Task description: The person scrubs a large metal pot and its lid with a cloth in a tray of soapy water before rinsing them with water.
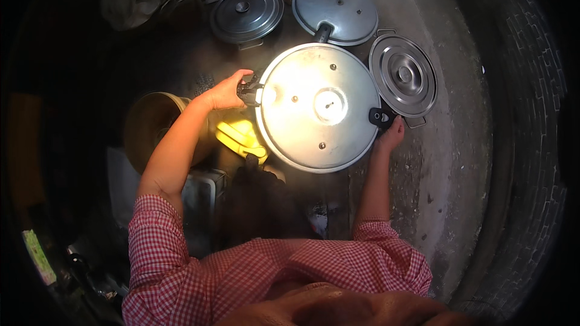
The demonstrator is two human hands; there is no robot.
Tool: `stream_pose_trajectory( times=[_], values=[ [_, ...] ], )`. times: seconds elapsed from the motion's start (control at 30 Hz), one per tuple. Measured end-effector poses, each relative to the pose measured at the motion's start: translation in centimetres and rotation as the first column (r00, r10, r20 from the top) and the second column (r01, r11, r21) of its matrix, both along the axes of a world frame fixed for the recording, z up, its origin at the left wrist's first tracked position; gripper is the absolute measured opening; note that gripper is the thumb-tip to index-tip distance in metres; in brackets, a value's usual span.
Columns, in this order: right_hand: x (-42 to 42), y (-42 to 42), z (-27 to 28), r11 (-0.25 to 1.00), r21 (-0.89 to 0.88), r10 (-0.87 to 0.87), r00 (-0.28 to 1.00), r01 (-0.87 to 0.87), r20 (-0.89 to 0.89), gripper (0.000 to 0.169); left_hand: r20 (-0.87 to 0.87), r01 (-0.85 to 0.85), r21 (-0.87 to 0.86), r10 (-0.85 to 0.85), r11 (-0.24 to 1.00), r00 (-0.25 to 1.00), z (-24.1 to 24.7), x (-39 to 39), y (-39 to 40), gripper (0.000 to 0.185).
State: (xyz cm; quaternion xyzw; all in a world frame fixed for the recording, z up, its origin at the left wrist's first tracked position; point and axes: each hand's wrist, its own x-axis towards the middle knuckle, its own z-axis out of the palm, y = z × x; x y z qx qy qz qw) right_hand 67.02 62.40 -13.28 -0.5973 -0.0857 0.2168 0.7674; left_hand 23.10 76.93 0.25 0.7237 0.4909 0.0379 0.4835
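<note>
A large silvery pressure cooker with its lid on [312, 140] is held up before me, brightly lit. My left hand [228, 91] is closed round the black handle on its left side. At the opposite side, my right hand [393, 134] grips the cooker by the black handle, its fingers partly hidden below. Small valves or studs stand on the lid. A bright yellow object [241, 139], whose kind I cannot tell, lies low beside the cooker's left edge.
Beyond the cooker stand a lidded metal pot [247, 13] and another pressure cooker [335, 9]; a lidded steel pot [403, 74] is at the right. A tan bucket [156, 131] stands left. A brick wall [534, 99] runs along the far right.
</note>
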Motion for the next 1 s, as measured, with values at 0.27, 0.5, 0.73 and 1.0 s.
stream_pose_trajectory(
  times=[0.27, 0.5, 0.73, 1.0],
  values=[
    [-4.3, -1.3, 9.6, 0.821, 0.484, 0.513, 0.763, -0.303, -0.393, 0.032, 0.888, -0.267, -0.194, 0.285, 0.944, 0.361, 13.5, -0.6, -0.5, 0.086],
    [-14.1, -2.3, 16.2, 0.631, 0.731, 0.644, 0.701, -0.259, -0.307, 0.034, 0.923, -0.25, -0.384, 0.369, 0.889, -0.106, 15.5, 1.7, -14.0, 0.087],
    [-25.4, -5.1, 16.8, 0.619, 0.762, 0.768, 0.345, -0.188, -0.539, 0.025, 0.955, -0.74, -0.1, 0.273, 0.665, 0.117, 21.9, -0.2, -21.0, 0.054],
    [-21.9, -2.8, 19.4, 0.364, 0.423, 0.831, 0.494, -0.83, 0.255, 0.037, 0.807, -0.616, 0.184, 0.24, 0.766, 0.539, 34.6, -6.9, -21.2, 0.039]
  ],
)
